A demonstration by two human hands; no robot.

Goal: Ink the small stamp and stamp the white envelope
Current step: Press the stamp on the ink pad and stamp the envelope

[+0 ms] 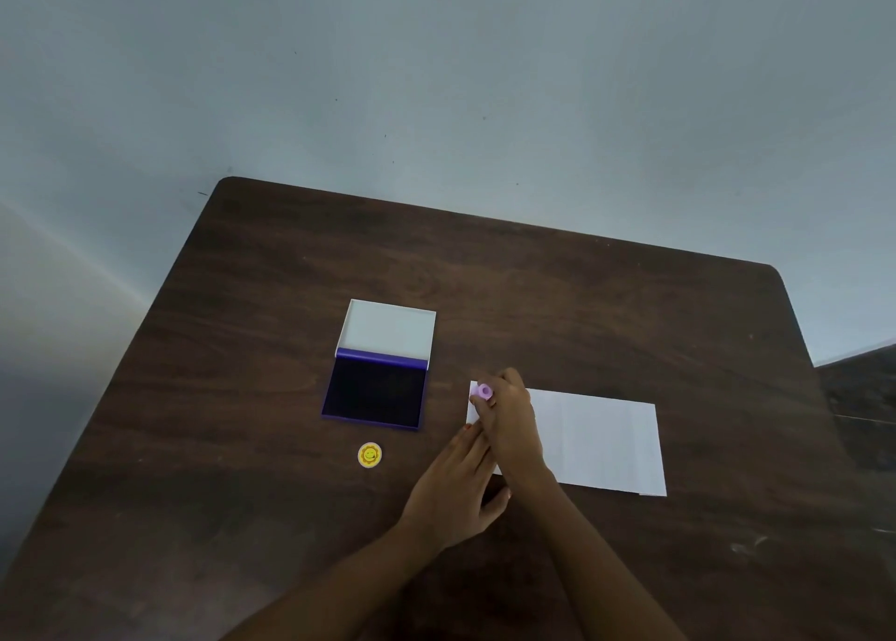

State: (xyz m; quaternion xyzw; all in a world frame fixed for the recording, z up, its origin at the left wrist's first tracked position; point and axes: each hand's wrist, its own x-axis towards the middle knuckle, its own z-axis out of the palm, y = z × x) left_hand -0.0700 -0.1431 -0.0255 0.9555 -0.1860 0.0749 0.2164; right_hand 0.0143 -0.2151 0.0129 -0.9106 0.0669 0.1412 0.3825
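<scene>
Your right hand pinches the light, rigid small stamp by its sides over the white envelope; your open left hand pins the flimsy paper flat.

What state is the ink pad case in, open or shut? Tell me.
Open. The ink pad case lies on the table with its white lid folded back flat behind it, leaving the dark purple pad exposed.

Your small pink stamp sits upright on the white envelope, at its 9 o'clock end. Envelope's flat on the tabletop, long side running L–R. Ink pad lies open w/ dark purple face up, at 9 o'clock from the stamp.
</scene>
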